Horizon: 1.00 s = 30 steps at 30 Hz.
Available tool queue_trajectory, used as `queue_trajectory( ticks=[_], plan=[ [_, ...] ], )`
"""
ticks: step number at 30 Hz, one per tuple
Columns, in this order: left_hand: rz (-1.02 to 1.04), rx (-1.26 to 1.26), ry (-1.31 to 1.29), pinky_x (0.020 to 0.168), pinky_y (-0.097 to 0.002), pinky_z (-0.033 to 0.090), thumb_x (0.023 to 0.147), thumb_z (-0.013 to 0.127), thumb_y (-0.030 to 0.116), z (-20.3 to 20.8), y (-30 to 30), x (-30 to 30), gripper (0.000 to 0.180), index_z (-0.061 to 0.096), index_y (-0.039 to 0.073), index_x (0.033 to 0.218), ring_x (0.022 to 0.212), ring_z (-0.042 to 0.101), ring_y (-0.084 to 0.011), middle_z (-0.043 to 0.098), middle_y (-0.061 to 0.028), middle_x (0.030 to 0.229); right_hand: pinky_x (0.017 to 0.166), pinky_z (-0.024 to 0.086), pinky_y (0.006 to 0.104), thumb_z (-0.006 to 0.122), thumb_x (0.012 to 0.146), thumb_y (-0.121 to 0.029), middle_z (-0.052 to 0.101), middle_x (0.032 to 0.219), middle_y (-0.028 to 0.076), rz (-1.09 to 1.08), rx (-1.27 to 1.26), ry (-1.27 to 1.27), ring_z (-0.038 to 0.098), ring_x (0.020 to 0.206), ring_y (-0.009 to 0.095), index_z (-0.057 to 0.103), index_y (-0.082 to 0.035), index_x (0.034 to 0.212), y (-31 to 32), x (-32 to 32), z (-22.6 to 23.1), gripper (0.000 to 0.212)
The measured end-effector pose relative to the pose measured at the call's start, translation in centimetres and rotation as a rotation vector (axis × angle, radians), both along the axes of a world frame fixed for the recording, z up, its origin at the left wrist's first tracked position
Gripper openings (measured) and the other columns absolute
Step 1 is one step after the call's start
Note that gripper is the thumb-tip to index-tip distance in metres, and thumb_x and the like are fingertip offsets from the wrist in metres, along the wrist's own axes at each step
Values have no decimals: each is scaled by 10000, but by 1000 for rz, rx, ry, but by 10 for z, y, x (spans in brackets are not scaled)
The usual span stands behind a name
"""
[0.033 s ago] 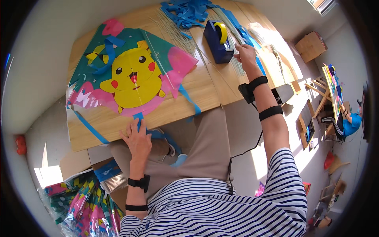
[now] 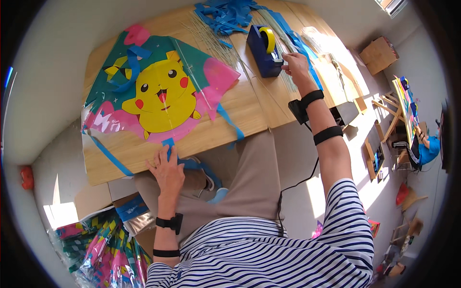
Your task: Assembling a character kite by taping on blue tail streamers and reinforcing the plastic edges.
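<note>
A kite [image 2: 165, 113] with a yellow cartoon character on green and pink film lies on the table. My left hand [image 2: 167, 175] is at the table's near edge, fingers spread and fingertips pressing a blue ribbon [image 2: 168, 143] at the kite's bottom edge. The ribbon's tail hangs below the table. My right hand [image 2: 297, 67] reaches to the cutter end of a dark blue tape dispenser [image 2: 263, 55], thumb and fingers pinched there. A yellow roll [image 2: 269, 41] sits in the dispenser. The tape in the pinch is thin and hard to see.
Thin sticks [image 2: 216, 41] and a heap of blue ribbons [image 2: 225, 17] lie at the table's back. More folded kites [image 2: 108, 254] in clear plastic stand at lower left. Another person [image 2: 427, 146] works at a table far right. A cable [image 2: 300, 183] hangs beside my right arm.
My right hand has shifted very slightly left along the dispenser's cutter end. The left hand and the kite stay as they were.
</note>
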State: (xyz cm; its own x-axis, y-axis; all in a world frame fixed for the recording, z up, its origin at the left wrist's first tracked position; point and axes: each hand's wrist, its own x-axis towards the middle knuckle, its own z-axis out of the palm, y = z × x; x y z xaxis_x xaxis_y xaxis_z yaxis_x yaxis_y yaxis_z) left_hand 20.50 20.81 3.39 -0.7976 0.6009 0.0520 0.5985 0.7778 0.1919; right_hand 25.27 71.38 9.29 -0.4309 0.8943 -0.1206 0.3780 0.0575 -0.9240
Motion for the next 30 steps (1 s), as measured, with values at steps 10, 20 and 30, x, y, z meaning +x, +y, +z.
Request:
queue_trajectory(
  ticks=[10,20,30],
  plan=[
    [-12,-31,11,1117,-717,198,753,792,170,0,2,2,662,557,108,1368,1337,406,-339,473,-91,1392,607,489,306,749,844,-222,647,831,80,80,-197,215,663,710,215,685,9,931,5,-1,0,255],
    [-21,-30,19,1107,-722,220,766,787,164,0,4,2,646,558,105,1367,1323,420,-350,471,-99,1399,925,412,571,756,848,-200,718,914,114,-14,-271,243,675,898,251,700,-16,908,-4,13,-35,202],
    [-18,-24,2,1118,-700,212,764,777,136,3,3,4,636,568,92,1363,1327,416,-363,480,-121,1398,960,500,588,782,870,-233,625,924,134,-201,-1054,822,675,885,321,590,18,1013,-35,53,-77,347]
  ],
)
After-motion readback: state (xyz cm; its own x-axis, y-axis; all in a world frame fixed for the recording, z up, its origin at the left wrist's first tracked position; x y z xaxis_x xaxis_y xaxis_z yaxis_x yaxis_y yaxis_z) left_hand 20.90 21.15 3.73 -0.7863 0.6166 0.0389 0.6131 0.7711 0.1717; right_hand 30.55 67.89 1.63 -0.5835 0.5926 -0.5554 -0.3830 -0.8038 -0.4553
